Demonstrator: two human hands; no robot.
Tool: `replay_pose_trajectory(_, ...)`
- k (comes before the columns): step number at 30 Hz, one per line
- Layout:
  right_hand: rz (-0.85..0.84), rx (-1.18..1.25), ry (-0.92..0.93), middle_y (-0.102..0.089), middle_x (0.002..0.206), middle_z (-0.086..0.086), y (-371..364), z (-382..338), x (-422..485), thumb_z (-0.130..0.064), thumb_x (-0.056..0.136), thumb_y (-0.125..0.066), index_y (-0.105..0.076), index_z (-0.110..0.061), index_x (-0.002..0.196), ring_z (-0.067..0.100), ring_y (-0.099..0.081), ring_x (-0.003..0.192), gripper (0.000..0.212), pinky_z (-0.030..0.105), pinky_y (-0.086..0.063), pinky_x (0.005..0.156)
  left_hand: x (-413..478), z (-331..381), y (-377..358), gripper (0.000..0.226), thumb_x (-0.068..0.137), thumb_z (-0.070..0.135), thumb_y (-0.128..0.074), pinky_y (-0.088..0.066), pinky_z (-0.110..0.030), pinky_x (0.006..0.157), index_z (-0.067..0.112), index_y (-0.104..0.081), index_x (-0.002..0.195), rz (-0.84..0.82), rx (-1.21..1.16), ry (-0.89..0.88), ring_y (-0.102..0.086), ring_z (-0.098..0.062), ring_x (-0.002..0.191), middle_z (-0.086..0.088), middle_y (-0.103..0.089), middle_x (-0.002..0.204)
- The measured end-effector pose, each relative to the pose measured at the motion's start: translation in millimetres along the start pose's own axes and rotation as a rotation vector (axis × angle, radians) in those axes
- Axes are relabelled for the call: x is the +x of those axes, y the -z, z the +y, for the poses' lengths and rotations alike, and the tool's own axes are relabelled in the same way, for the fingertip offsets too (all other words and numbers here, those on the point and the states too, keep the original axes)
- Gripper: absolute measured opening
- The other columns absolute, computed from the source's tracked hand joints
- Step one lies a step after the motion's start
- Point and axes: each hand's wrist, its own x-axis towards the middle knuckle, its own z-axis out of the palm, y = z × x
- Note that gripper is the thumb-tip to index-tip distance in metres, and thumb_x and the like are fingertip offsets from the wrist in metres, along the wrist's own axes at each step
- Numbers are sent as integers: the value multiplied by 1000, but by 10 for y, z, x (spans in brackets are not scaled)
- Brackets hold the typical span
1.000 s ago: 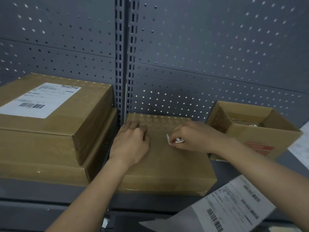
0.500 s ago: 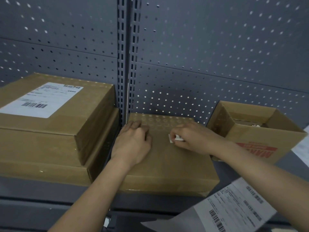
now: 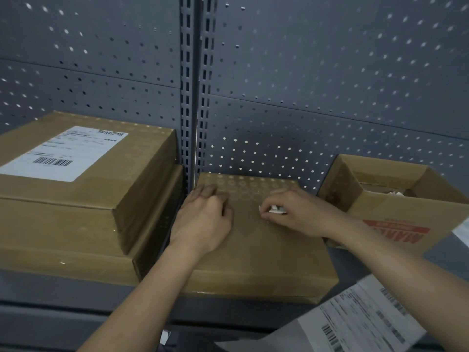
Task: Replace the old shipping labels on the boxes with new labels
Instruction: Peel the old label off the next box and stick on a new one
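The flat box (image 3: 253, 252) lies at the centre of the shelf (image 3: 50, 295), with its rear edge against the pegboard (image 3: 304, 72). Its top face is bare brown cardboard.

A small white label scrap (image 3: 276, 210) sits just above the top face, toward 12 o'clock from the box centre. The right hand (image 3: 299, 215) pinches this scrap between thumb and curled fingers. The heel of the hand rests on the box, and the forearm enters from 4 o'clock.

The left hand (image 3: 203, 219) lies palm down on the box near its 10 o'clock corner. Its fingers are curled under, knuckles up, and it holds nothing. The two hands are near each other but apart.

At 9 o'clock from the flat box, two larger boxes are stacked just beside it. The top box (image 3: 106, 189) carries a white barcode label (image 3: 63, 153) on its upper face. The lower box (image 3: 63, 237) projects forward beneath it.

At 3 o'clock, an open box (image 3: 396, 212) with red print stands just beside the flat box. Its contents cannot be identified.

At 5 o'clock, below the shelf edge, a printed label sheet (image 3: 368, 321) with barcodes is visible.

A slotted upright (image 3: 190, 85) divides the pegboard at 12 o'clock.
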Motion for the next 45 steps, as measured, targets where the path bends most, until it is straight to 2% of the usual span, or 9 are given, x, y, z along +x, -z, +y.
replay_pose_trajectory(5, 113, 81, -68, -65, 86, -11, -25, 60, 40, -28, 99, -53, -67, -27, 91, 4, -56, 80, 16, 27, -44, 72, -4, -2, 4, 43, 100, 34, -42, -14, -33, 121, 23, -54, 139, -1, -6, -5, -25, -22, 146, -2, -38, 155)
replay_pose_trajectory(9, 200, 210, -147, -57, 70, -14, -19, 40, 28, -19, 98, -55, -67, -16, 92, -3, -54, 61, 14, 14, -40, 54, -6, 4, 18, 43, 100, 34, -42, -13, -33, 122, 23, -54, 140, -1, -11, -7, -25, -23, 147, -2, -38, 155)
replay_pose_trajectory(13, 226, 327, -207, -64, 68, -1, -26, 32, 21, -24, 99, -55, -64, -20, 90, 3, -52, 46, 13, 21, -45, 49, -7, 6, 16, 43, 100, 34, -42, -16, -34, 122, 23, -55, 139, 2, -8, -6, -27, -23, 146, -2, -40, 154)
replay_pose_trajectory(23, 271, 465, -262, -65, 73, 11, -21, -45, 24, -26, 101, -49, -62, -24, 88, 9, -56, 47, 19, 20, -46, 50, -10, 5, 19, 43, 101, 36, -41, -14, -33, 121, 25, -52, 141, 3, -8, -9, -25, -21, 147, -1, -38, 155)
replay_pose_trajectory(28, 337, 524, -230, -65, 91, 9, -52, -6, 48, -24, 100, -48, -63, -31, 97, 18, -66, 67, 17, 38, -58, 65, -8, 3, 28, 44, 101, 36, -40, -13, -33, 120, 25, -51, 142, 4, -7, -12, -25, -21, 146, -1, -38, 155)
replay_pose_trajectory(32, 371, 536, -203, -58, 102, -1, -78, -6, 50, -14, 98, -54, -68, -25, 96, 14, -63, 68, 18, 26, -53, 62, -16, 2, 25, 43, 101, 36, -41, -13, -33, 120, 24, -52, 141, 8, -11, -16, -26, -21, 146, -2, -40, 154)
replay_pose_trajectory(34, 381, 524, -224, -58, 98, -5, -93, -1, 50, -11, 97, -55, -69, -26, 90, 15, -65, 67, 21, 36, -56, 68, -14, 0, 22, 44, 101, 36, -41, -12, -33, 121, 24, -52, 141, 7, -8, -17, -25, -22, 147, -2, -39, 155)
replay_pose_trajectory(37, 417, 515, -280, -66, 87, -3, -94, -17, 34, -9, 95, -52, -66, -28, 79, 13, -67, 65, 28, 34, -55, 70, -13, -4, 20, 44, 101, 37, -40, -12, -33, 121, 24, -51, 142, 1, -4, -17, -24, -22, 148, -2, -36, 157)
replay_pose_trajectory(45, 510, 626, -397, -46, 49, 5, -64, -32, -119, -6, 92, -43, -53, -11, 62, 17, -43, 41, 33, 27, -38, 43, -17, -14, 2, 44, 101, 36, -39, -14, -36, 121, 23, -52, 141, -9, 18, -28, -26, -24, 147, -4, -37, 156)
